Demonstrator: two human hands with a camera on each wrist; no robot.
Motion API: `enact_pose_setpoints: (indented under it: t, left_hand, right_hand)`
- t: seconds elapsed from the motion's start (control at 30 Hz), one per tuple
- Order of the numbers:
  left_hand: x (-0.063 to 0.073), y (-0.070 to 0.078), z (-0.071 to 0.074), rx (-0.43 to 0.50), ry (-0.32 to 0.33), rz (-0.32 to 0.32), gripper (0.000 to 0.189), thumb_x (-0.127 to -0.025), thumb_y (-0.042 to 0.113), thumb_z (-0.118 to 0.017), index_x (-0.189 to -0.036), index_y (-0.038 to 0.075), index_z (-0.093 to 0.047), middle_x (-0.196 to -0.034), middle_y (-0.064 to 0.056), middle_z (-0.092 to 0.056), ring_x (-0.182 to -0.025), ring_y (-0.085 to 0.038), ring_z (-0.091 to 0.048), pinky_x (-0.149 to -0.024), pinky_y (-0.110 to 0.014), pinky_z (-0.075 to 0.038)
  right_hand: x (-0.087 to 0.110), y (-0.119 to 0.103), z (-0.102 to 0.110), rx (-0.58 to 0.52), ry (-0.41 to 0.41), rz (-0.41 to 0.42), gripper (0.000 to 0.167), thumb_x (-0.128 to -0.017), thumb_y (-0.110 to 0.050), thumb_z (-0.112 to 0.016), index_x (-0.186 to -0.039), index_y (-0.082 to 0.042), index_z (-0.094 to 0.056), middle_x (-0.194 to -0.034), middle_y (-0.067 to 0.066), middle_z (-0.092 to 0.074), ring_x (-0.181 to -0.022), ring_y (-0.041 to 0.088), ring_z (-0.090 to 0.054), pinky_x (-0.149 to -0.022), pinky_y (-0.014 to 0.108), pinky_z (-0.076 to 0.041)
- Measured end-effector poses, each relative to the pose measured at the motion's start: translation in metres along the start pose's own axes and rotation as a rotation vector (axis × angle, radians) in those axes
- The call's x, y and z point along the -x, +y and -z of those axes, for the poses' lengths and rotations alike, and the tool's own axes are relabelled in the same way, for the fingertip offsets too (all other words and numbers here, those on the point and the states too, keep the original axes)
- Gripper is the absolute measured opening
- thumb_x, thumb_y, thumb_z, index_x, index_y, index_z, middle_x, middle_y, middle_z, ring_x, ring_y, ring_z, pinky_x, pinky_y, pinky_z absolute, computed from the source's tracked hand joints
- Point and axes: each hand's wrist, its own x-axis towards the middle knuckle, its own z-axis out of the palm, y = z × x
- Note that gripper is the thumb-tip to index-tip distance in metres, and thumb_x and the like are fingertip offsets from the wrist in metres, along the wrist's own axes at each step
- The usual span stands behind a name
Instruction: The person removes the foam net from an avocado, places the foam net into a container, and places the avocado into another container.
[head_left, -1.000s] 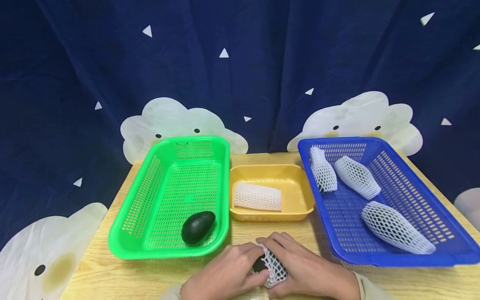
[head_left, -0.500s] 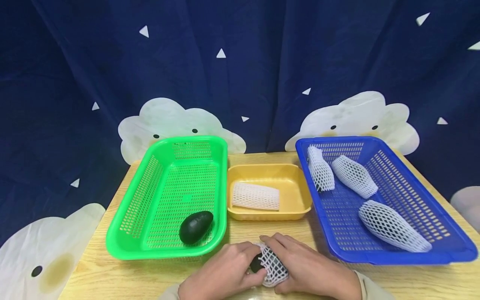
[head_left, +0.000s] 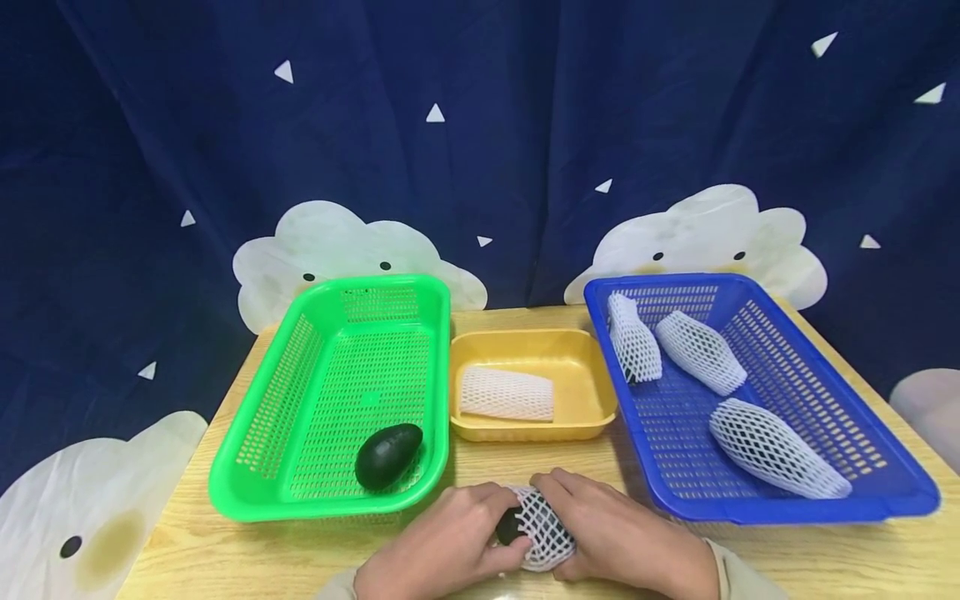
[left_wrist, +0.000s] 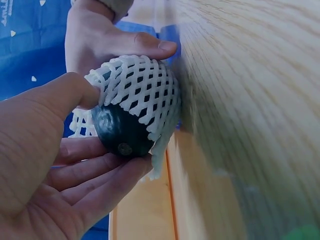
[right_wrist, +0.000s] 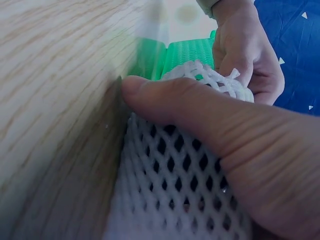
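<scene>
At bottom centre of the frame, an avocado (head_left: 508, 527) sits partly sleeved in a white net (head_left: 545, 533); the left grip (head_left: 460, 532) holds its bare end, thumb on the net's edge, I'd guess to manage the opening, while the right grip (head_left: 611, 531) clasps the netted part, seemingly for steadiness.

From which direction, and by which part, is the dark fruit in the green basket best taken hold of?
Probably grip the dark fruit around its thick middle, from above, across its shorter width. It lies on its side by the near right corner of the green basket, whose walls may hinder a low approach; its top is uncovered.
</scene>
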Motion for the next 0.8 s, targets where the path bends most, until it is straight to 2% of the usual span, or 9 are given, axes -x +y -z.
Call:
enact_pose_setpoints:
  t: [0.1,0.3,0.57,0.8]
  left_hand:
    - [0.001,-0.001,-0.001,-0.003,0.005,-0.005,0.022,-0.094,0.030,-0.069,-0.080,0.020,-0.058,-0.072,0.012,-0.058,-0.060,0.011,-0.039,-0.051,-0.001,-0.029]
    - [0.000,0.000,-0.001,0.009,-0.002,0.007,0.016,-0.094,0.031,-0.069,-0.086,0.018,-0.062,-0.074,0.012,-0.060,-0.062,0.011,-0.042,-0.053,-0.001,-0.032]
    - [0.000,0.002,-0.001,0.022,-0.012,0.017,0.016,-0.095,0.032,-0.068,-0.089,0.019,-0.061,-0.077,0.013,-0.060,-0.063,0.011,-0.044,-0.054,-0.001,-0.033]
    - [-0.002,0.003,-0.003,-0.001,-0.008,0.000,0.019,-0.094,0.034,-0.069,-0.089,0.019,-0.058,-0.079,0.013,-0.059,-0.065,0.011,-0.044,-0.055,0.000,-0.034]
  right_hand:
    - [0.000,0.002,0.000,-0.019,0.009,0.001,0.067,-0.068,-0.027,-0.093,-0.124,-0.019,-0.057,-0.104,-0.013,-0.061,-0.087,0.000,-0.057,-0.075,0.028,-0.056]
    - [0.002,0.010,-0.001,0.023,0.090,0.042,0.054,-0.065,-0.022,-0.093,-0.106,-0.019,-0.057,-0.092,-0.013,-0.062,-0.075,-0.001,-0.057,-0.063,0.024,-0.052]
    - [0.003,0.011,-0.002,0.037,0.113,0.092,0.050,-0.069,-0.021,-0.091,-0.104,-0.018,-0.056,-0.089,-0.013,-0.061,-0.071,-0.003,-0.053,-0.059,0.021,-0.049]
    - [0.001,0.011,0.000,0.040,0.082,0.089,0.049,-0.071,-0.024,-0.090,-0.106,-0.018,-0.056,-0.089,-0.013,-0.060,-0.071,-0.004,-0.052,-0.060,0.021,-0.049]
